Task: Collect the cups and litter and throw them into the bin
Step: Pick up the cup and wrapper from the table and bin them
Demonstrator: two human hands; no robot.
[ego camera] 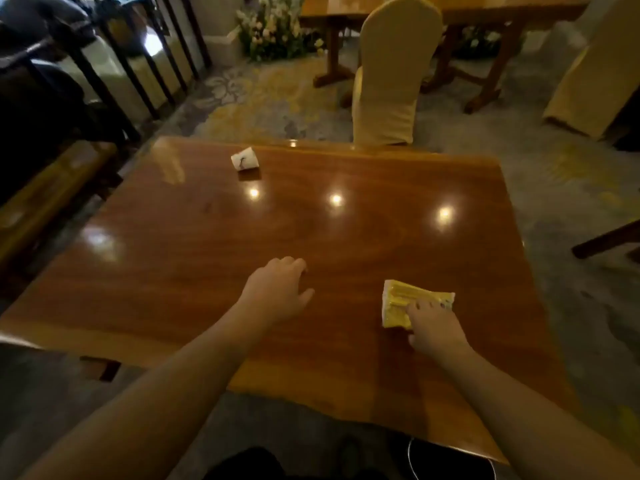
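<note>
A white paper cup (pixel 245 159) lies on its side near the far left corner of the glossy wooden table (pixel 207 237). A yellow and white packet (pixel 405 301) lies on the table's near right part. My right hand (pixel 434 329) rests on the packet's near right corner, fingers pressing on it. My left hand (pixel 277 292) hovers over the middle of the table with its fingers loosely spread and nothing in it. No bin is in view.
A chair with a cream cover (pixel 391 74) stands at the table's far side. Another wooden table (pixel 450 15) and a flower arrangement (pixel 273 29) are beyond it. A dark railing (pixel 114 74) runs along the left, a bench (pixel 45 202) beside the table.
</note>
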